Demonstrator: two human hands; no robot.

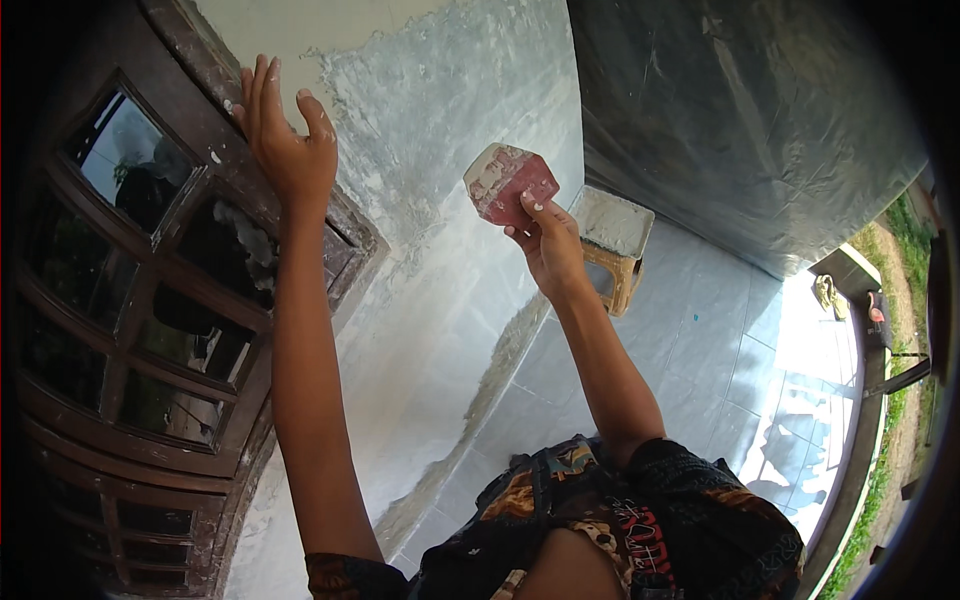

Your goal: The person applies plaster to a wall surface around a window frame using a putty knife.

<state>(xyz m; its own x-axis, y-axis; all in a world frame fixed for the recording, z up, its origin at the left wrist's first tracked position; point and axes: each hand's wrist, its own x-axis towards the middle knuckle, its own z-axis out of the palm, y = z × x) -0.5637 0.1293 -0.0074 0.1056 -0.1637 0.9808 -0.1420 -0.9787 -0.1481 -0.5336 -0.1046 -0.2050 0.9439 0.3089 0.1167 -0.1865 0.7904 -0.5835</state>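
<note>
My right hand (548, 243) grips a flat, reddish plastic putty scraper (510, 183), with pale wet-looking filler smeared over its upper left part. The scraper is held up in front of the grey, patchily coated wall (430, 110). My left hand (284, 140) is raised with its fingers stretched and thumb apart, holding nothing. It is at the upper part of the dark wooden window frame (190, 60); whether the fingertips touch the wood, I cannot tell. White specks of filler dot my fingers.
A shallow tray (612, 222) with grey residue rests on a yellowish plastic stool (625, 287) behind my right hand. Dark plastic sheeting (740, 120) hangs at the right. Grey floor tiles (660, 370) run along the wall's foot. Sandals (828, 297) lie near the sunlit edge.
</note>
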